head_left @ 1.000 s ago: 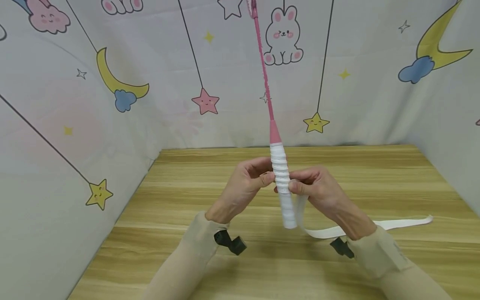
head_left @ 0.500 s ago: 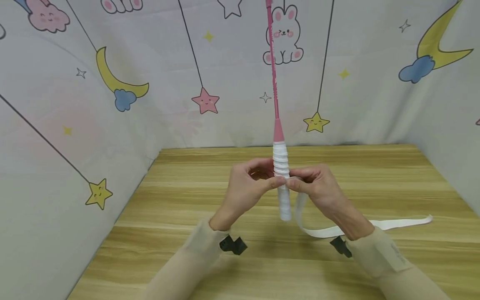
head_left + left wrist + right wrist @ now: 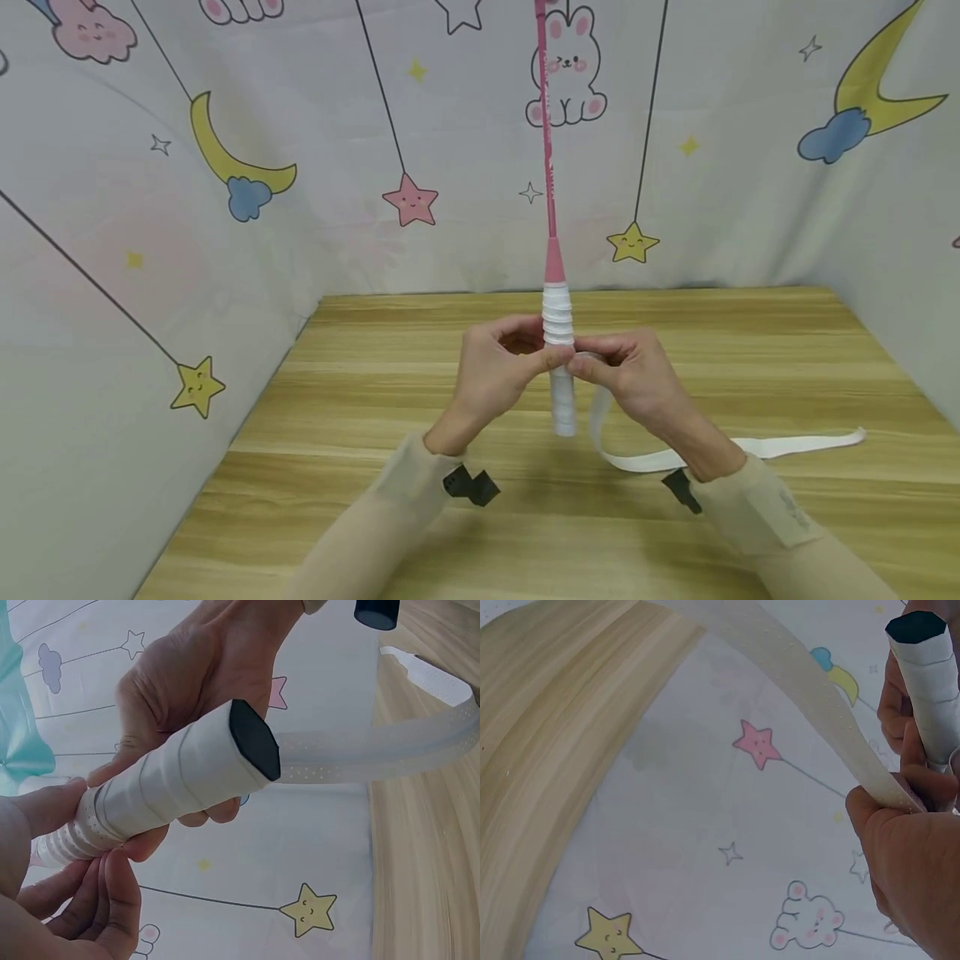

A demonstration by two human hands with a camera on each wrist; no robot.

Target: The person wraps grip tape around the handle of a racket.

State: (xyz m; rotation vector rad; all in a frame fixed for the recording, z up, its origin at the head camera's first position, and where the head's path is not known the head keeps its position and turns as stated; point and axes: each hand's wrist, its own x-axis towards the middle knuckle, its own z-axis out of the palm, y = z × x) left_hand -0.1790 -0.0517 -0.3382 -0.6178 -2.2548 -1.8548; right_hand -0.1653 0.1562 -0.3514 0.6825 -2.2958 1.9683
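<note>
A pink racket (image 3: 553, 260) stands nearly upright above the table, its head out of the head view. White grip tape with raised ridges is wound round the upper part of its handle (image 3: 172, 776); the lower part has a smoother white cover and a dark end cap (image 3: 255, 740). My left hand (image 3: 491, 375) grips the handle from the left, thumb across its front. On the right, my right hand (image 3: 641, 379) pinches the loose grip tape (image 3: 817, 694) close to the handle. From there the tape loops down onto the table.
The tape's free end (image 3: 810, 446) lies on the wooden table (image 3: 420, 333), to the right beyond my right wrist. A printed cloth (image 3: 465, 125) hangs behind and at both sides. A small black camera (image 3: 471, 485) is strapped to my left wrist.
The racket has swung from a leftward lean to nearly upright, and its lower end moved up and left. My left thumb moved right across the handle, closer to my right thumb.
</note>
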